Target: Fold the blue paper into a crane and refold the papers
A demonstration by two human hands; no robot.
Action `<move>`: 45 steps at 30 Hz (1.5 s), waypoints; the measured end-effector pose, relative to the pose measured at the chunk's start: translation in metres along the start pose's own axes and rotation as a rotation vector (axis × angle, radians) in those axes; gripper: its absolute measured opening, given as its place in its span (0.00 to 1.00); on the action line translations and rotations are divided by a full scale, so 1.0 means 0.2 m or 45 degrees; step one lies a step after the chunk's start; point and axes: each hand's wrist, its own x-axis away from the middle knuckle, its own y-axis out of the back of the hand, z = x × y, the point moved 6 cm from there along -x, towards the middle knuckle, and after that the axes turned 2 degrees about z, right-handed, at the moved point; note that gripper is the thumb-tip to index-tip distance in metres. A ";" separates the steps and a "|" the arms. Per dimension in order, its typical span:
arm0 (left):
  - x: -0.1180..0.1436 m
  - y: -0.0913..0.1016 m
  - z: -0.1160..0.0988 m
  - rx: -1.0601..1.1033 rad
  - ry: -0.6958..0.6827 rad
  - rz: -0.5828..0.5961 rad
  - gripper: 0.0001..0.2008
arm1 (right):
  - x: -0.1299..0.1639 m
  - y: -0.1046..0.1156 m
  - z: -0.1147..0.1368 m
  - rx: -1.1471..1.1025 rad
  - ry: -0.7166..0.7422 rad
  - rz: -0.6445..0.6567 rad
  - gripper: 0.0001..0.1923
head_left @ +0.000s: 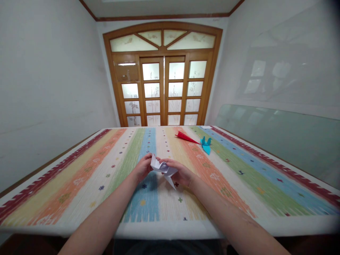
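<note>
A white folded paper figure (166, 169) is held between my two hands, above the striped tablecloth (108, 170). My left hand (145, 167) grips its left side, with the fingers partly behind the paper. Around its right side closes my right hand (180, 173), the thumb lying along the upper folds. One pointed flap hangs down to the right below the hands. Farther back on the right lie a red folded paper dart (186, 137) and a blue folded paper figure (205, 145), their ends close together.
The table's near edge (170, 230) runs across in front of me. Walls stand on both sides, with a pale green glass panel (278, 138) along the right. Wooden doors (163, 88) with glass panes rise beyond the table's far end.
</note>
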 end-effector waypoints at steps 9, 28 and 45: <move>-0.01 0.02 0.01 -0.140 0.009 -0.004 0.11 | -0.03 0.02 -0.05 0.026 -0.039 -0.050 0.14; -0.04 0.13 0.04 -0.192 0.015 -0.242 0.23 | -0.02 0.05 -0.01 0.096 0.018 -0.169 0.27; -0.04 0.17 0.00 -0.138 -0.059 -0.377 0.23 | -0.08 0.11 -0.07 0.130 -0.025 -0.195 0.20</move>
